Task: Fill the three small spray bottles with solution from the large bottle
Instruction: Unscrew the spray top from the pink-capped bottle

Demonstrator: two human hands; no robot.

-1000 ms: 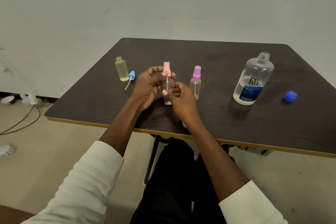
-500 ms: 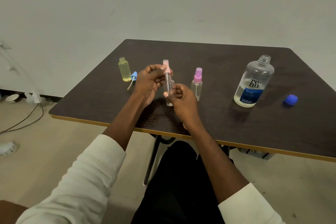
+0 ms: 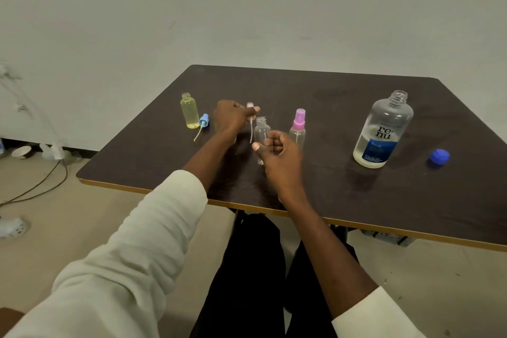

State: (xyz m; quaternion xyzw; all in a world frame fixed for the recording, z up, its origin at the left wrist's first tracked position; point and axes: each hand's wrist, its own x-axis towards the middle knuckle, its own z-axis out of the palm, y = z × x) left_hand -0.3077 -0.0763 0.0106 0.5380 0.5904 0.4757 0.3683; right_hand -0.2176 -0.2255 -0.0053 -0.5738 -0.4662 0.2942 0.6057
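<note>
Pale pink spray cap w/ dip tube (image 3: 250, 115) is now coming clear of the small clear plastic bottle (image 3: 262, 132), left hand (image 3: 231, 118) pinching it, right hand (image 3: 277, 153) gripping the bottle betw. both hands. Neck's open, so it's prob. ready for filling from the large clear labelled bottle (image 3: 382, 132) right of the hands.

Single head cam, wide-angle, looks fwd & down from the seated person's eye level over both forearms onto the near tabletop (image 3: 343, 195), w/ wall behind & floor at left.
</note>
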